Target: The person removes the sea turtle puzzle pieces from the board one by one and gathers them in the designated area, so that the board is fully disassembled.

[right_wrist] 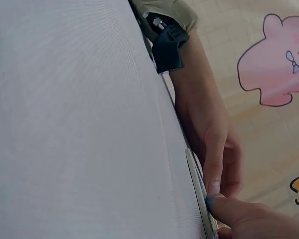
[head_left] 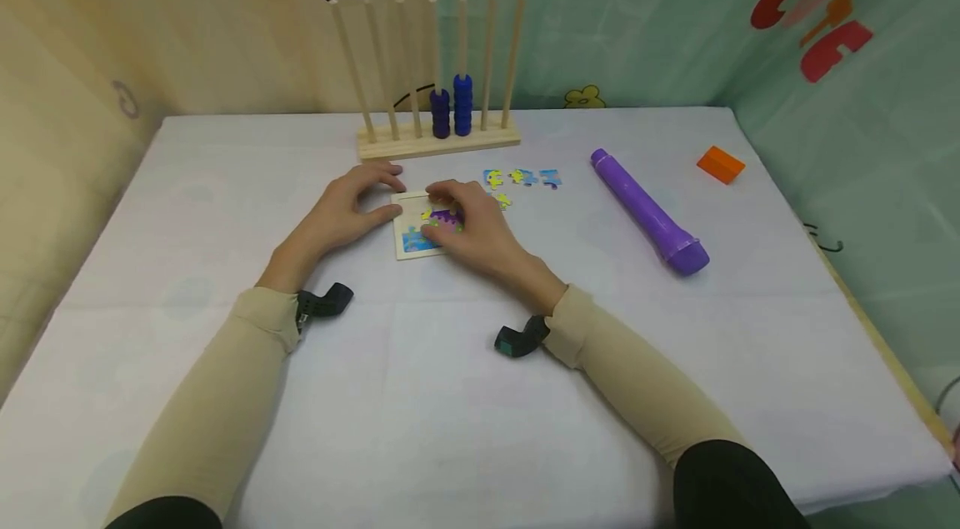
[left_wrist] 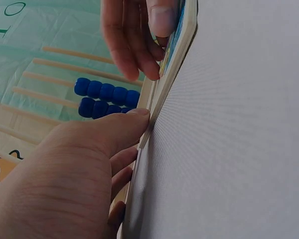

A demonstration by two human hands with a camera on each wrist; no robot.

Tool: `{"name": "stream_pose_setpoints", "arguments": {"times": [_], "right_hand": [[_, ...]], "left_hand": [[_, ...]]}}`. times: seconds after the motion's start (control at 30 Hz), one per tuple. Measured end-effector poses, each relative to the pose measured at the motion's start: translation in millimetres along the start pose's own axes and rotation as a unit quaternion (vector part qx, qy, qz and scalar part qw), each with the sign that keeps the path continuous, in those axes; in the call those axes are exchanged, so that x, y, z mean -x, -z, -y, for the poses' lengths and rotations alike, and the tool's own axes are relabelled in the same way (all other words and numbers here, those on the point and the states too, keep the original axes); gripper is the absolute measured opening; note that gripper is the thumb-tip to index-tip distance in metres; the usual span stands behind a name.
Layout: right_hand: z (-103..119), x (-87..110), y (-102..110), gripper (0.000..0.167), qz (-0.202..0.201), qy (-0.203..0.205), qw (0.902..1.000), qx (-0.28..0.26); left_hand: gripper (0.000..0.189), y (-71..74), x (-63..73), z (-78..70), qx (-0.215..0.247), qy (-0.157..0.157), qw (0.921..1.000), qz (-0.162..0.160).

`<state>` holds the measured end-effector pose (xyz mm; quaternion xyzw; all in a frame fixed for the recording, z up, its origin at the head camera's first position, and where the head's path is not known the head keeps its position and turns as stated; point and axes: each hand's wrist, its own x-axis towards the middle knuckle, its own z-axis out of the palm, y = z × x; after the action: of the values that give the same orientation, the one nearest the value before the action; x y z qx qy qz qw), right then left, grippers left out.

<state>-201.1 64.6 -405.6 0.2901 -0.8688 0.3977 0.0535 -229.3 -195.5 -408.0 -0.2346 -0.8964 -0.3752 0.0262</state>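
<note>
A small puzzle in a pale wooden tray [head_left: 401, 252] lies on the white-covered table, partly filled with blue, purple and yellow pieces. At its upper left corner my left hand [head_left: 341, 208] holds the tray, thumb on the left edge and curved fingers by the top. In the left wrist view the thumb [left_wrist: 124, 127] meets the wooden rim. My right hand [head_left: 480, 233] lies over the tray's right part, thumb and fingers apart, touching the pieces around a purple one [head_left: 446, 218]. Several loose puzzle pieces [head_left: 525, 177] lie just beyond this hand.
Behind the tray stands a wooden rod rack [head_left: 438, 147] with dark blue beads [head_left: 462, 106] on two rods. To the right lie a purple toy microphone [head_left: 648, 212] and an orange block [head_left: 722, 165]. A printed curtain [head_left: 600, 21] hangs along the table's back.
</note>
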Motion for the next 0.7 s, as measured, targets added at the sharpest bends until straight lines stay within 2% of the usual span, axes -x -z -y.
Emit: {"name": "stream_pose_setpoints", "arguments": {"times": [0.1, 0.33, 0.7], "right_hand": [[1.8, -2.4, -3.5, 0.056, 0.017, 0.007, 0.9998, 0.009], [-1.5, -8.9, -5.7, 0.053, 0.039, 0.009, 0.9992, 0.008], [-3.5, -4.3, -8.2, 0.039, -0.005, 0.022, 0.9974, -0.069]], "left_hand": [[0.028, 0.7, 0.2, -0.3, 0.0, -0.002, 1.0, 0.001], [0.028, 2.2, -1.3, 0.0, 0.0, 0.002, 1.0, 0.005], [0.027, 1.2, 0.8, 0.1, 0.009, 0.0, 1.0, 0.004]]}}
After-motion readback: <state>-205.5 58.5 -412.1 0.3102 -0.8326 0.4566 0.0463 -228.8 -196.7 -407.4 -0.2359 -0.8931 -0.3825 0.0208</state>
